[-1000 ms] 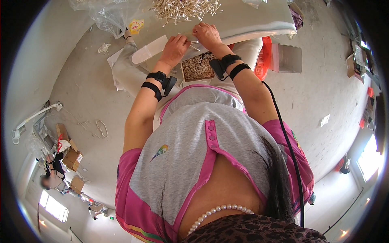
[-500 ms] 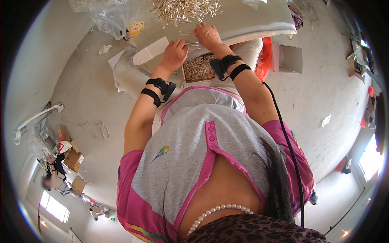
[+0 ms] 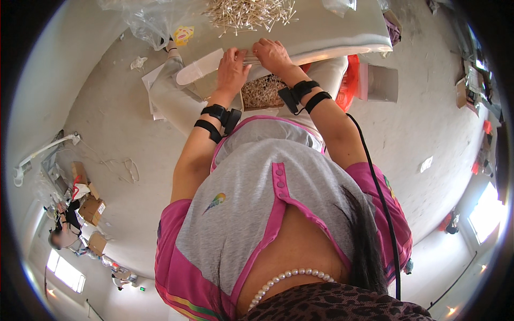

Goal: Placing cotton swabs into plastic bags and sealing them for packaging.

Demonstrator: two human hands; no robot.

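Note:
At the table's near edge my left hand (image 3: 232,68) and my right hand (image 3: 272,55) are close together. Between them lies a small bundle of cotton swabs (image 3: 250,60), set crosswise, its ends gripped by the fingers of both hands. Just beyond, on the table (image 3: 332,35), is a big loose heap of cotton swabs (image 3: 246,13). Below my hands, between my legs, stands an open box of more cotton swabs (image 3: 262,91). My fingertips partly hide the ends of the bundle.
A clear plastic bag (image 3: 144,24) and a yellow packet (image 3: 183,35) lie at the table's left. Left of the box is a pale, round-ended strip (image 3: 198,68). A red bag (image 3: 350,80) and an open carton (image 3: 381,83) stand right of my leg. Cardboard boxes (image 3: 92,209) sit farther left.
My right hand has come down from the heap side with its swabs, and my left hand has shifted slightly right and up. The two separate groups of swabs are now together between both hands.

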